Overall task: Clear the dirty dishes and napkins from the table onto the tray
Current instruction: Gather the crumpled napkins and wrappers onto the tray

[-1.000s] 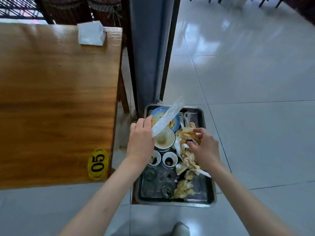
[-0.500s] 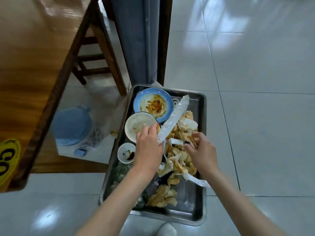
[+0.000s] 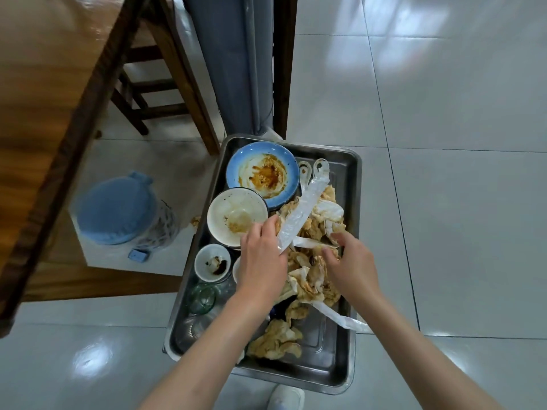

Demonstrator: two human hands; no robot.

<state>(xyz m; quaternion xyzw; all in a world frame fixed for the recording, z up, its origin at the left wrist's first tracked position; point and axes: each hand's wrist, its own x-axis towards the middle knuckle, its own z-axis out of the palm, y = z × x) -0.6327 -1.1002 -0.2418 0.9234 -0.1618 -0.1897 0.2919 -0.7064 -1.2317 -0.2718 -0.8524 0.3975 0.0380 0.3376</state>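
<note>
This looks like a restaurant or canteen dining room. At ten o'clock stands a glossy wooden table (image 3: pixel 44 119), with a wooden chair frame (image 3: pixel 154 93) tucked beside it at eleven. The floor (image 3: pixel 444 143) is large pale polished tile (bright with reflected light). At centre a steel bussing tray (image 3: pixel 353 202) carries sauce-stained dishes (image 3: pixel 262 173) and soiled napkins (image 3: pixel 310 279). A blue-lidded bin (image 3: pixel 118 210) sits under the table at nine o'clock.

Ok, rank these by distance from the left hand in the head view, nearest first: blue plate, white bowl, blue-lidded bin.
From the left hand:
1. White bowl, just beyond it, at the fingertips.
2. Blue plate, farther back in the tray.
3. Blue-lidded bin, off to the left on the floor.
</note>
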